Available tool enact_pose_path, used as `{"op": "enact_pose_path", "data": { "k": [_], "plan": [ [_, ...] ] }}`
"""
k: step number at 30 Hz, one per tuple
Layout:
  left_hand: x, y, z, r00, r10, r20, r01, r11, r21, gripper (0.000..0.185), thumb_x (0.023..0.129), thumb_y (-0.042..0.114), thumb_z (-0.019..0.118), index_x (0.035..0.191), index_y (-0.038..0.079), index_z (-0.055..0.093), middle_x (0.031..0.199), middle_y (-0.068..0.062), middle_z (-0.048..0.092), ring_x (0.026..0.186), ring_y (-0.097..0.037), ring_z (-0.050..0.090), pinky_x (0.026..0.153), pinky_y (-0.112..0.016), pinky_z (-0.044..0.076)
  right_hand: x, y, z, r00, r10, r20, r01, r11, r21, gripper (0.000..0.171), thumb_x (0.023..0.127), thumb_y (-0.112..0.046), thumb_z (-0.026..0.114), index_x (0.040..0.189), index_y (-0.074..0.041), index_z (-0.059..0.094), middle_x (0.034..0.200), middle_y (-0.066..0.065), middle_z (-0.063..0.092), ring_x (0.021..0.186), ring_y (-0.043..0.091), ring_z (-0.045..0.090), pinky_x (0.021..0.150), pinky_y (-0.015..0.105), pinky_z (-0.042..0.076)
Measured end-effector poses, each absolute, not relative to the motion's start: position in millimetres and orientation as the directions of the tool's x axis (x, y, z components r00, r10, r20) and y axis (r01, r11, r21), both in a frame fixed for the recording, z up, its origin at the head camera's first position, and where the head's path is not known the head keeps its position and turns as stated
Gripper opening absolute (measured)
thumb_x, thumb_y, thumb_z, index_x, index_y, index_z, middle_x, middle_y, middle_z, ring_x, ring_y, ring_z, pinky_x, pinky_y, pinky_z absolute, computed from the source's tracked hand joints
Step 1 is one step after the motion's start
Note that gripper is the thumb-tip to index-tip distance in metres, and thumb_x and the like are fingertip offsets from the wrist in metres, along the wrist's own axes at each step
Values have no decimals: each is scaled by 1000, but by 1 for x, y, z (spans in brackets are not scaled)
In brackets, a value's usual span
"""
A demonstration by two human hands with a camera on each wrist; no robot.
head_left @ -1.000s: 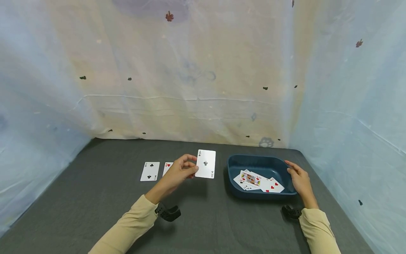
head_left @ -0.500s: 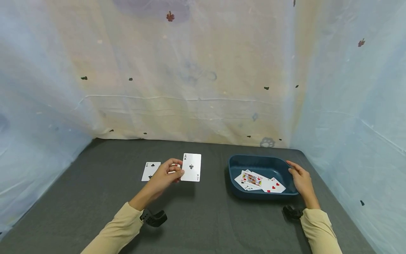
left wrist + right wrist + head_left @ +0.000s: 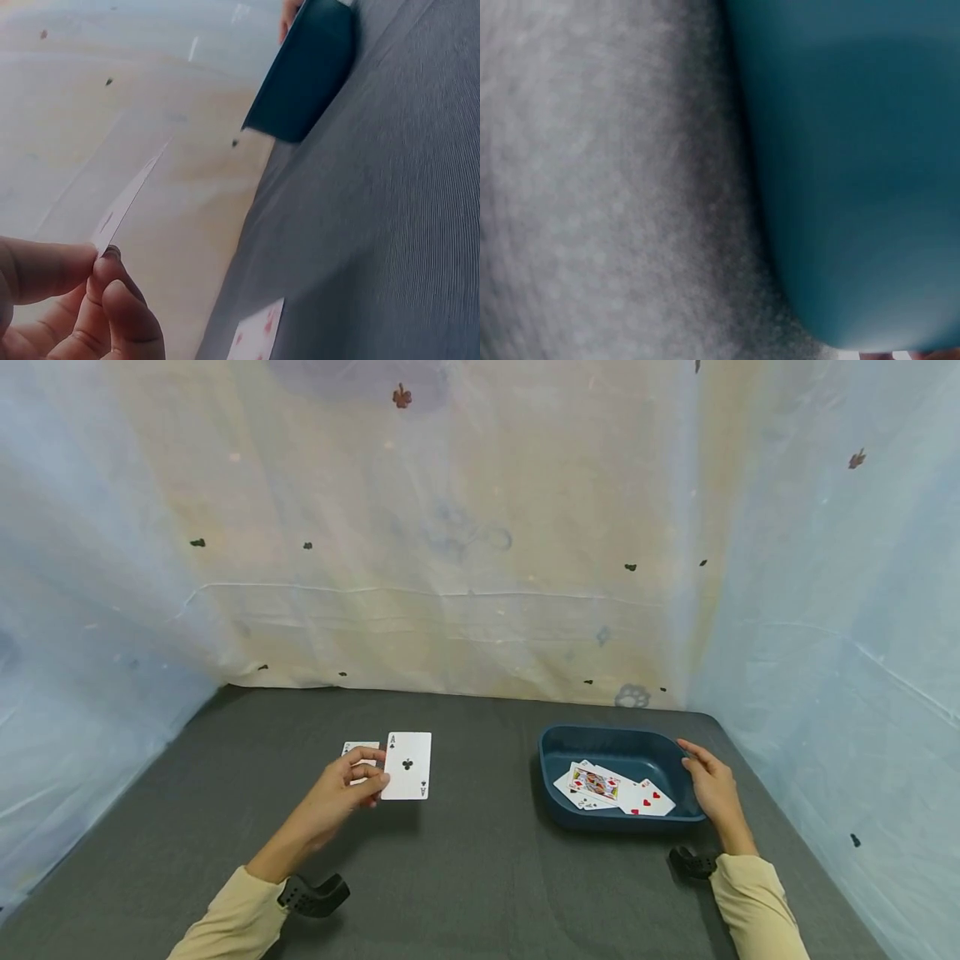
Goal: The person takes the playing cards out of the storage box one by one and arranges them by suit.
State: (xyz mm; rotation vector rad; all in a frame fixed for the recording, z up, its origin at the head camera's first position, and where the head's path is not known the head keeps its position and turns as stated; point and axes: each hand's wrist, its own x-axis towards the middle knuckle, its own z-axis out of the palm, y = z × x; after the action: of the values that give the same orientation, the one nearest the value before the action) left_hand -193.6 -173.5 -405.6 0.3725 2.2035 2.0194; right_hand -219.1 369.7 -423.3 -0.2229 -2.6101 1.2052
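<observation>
My left hand pinches an ace of clubs by its left edge, between thumb and fingers, above the dark table. Seen from the left wrist, this ace is nearly edge-on. A two of clubs on the table is mostly hidden behind the left hand. A card with red marks also lies there; the ace covers it in the head view. My right hand holds the right rim of a dark blue plastic tub. Inside lie several cards, among them a red face card.
A dark grey cloth covers the table. Pale patterned sheeting stands behind it and along both sides. Black straps with cameras sit at both wrists.
The left hand has carried the ace of clubs leftward from beside the tub to over the cards on the table. The right hand and the tub have stayed in place.
</observation>
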Motion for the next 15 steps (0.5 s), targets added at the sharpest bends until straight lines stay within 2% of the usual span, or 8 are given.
{"op": "enact_pose_path", "data": {
  "k": [8, 15],
  "plan": [
    [-181, -210, -404, -975, 217, 57, 90, 148, 985, 41, 95, 6, 61, 127, -9, 40, 94, -14, 62, 76, -23, 56, 66, -32, 50, -219, 369, -423, -954, 256, 158, 43, 635, -771, 43, 106, -21, 37, 143, -1, 43, 138, 31, 44, 123, 45, 43, 99, 61, 32],
    [-173, -230, -411, -981, 193, 4, 44, 203, 978, 43, 96, 10, 62, 128, -9, 41, 90, -12, 63, 74, -22, 57, 65, -33, 51, -218, 369, -423, -954, 249, 169, 32, 644, -765, 43, 106, -21, 37, 143, 0, 44, 135, 31, 46, 120, 45, 44, 96, 61, 33]
  ]
}}
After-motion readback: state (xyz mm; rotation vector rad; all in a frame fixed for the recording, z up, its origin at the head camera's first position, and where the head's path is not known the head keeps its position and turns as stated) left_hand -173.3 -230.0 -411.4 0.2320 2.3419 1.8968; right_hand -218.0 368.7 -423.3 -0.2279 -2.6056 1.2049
